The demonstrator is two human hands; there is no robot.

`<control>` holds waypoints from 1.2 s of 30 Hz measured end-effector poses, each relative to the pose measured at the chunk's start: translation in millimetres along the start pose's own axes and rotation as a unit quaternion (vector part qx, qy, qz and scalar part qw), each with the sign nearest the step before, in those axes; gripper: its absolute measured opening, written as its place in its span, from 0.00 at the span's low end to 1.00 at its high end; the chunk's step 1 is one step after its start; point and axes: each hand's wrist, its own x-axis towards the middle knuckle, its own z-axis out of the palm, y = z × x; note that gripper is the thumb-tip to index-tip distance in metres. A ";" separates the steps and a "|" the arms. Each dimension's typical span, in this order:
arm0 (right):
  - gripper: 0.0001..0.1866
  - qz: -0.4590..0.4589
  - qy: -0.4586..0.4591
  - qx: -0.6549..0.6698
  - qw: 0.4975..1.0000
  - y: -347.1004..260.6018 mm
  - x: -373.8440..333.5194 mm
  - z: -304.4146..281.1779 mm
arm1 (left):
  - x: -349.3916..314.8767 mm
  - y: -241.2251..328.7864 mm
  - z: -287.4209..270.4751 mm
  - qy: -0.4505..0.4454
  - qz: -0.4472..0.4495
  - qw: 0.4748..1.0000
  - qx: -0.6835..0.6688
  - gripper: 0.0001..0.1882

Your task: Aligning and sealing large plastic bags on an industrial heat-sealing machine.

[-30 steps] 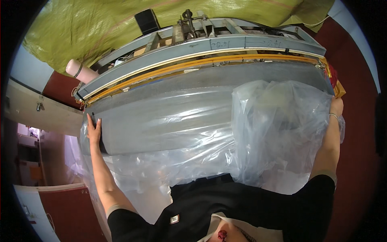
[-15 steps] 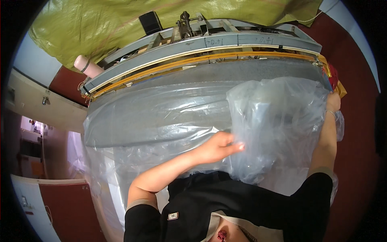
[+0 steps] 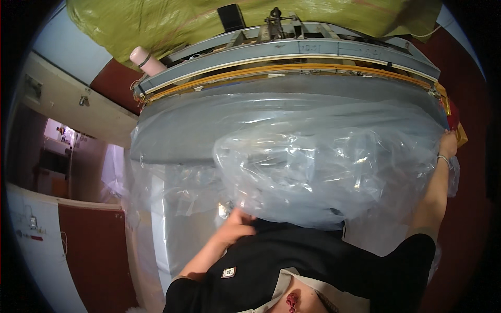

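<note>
Clear plastic film (image 3: pixel 292 172) bunched over grey worktop (image 3: pixel 323 83) – R hand (image 3: pixel 448 143) pinching its right edge; L hand (image 3: pixel 236 228) blurred nr bottom edge – can't tell if gripping.

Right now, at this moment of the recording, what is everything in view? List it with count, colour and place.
Plastic sheeting: one bunched expanse, clear, over the work surface
Work surface: one, grey, centre
Metal frame: one, grey, along the far side
Strips: several, orange, along the frame's near side
Cylinder: one, pink, far left
Flat object: one, black, behind the frame
Tarp: one, yellow-green, at the back
Bracelet: one, pale, right wrist
Left hand: one, blurred, by the sheeting's near edge
Right hand: one, at its right edge
</note>
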 end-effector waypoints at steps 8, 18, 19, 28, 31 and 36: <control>0.19 -0.012 -0.007 -0.011 1.000 3.6 4.7 1.7 | -4.7 98.0 -91.2 0.478 0.260 0.835 -0.081 0.18; 0.20 -0.039 -0.012 0.016 0.999 7.6 10.1 7.6 | -16.3 319.4 -60.3 0.426 0.459 0.545 0.557 0.13; 0.19 -0.034 -0.013 0.011 0.999 7.5 9.5 7.0 | -14.7 299.0 -32.5 0.382 0.554 0.537 0.509 0.12; 0.18 -0.038 -0.011 0.004 0.999 4.3 3.7 3.0 | -0.4 97.0 -52.4 0.002 0.071 0.574 0.816 0.11; 0.18 -0.040 -0.017 0.010 0.999 3.9 4.7 2.8 | -30.5 128.2 -85.1 0.102 0.070 0.683 0.720 0.05; 0.19 -0.047 -0.057 0.033 0.997 5.3 8.4 3.6 | -80.2 286.8 -117.4 0.126 0.071 0.787 0.599 0.06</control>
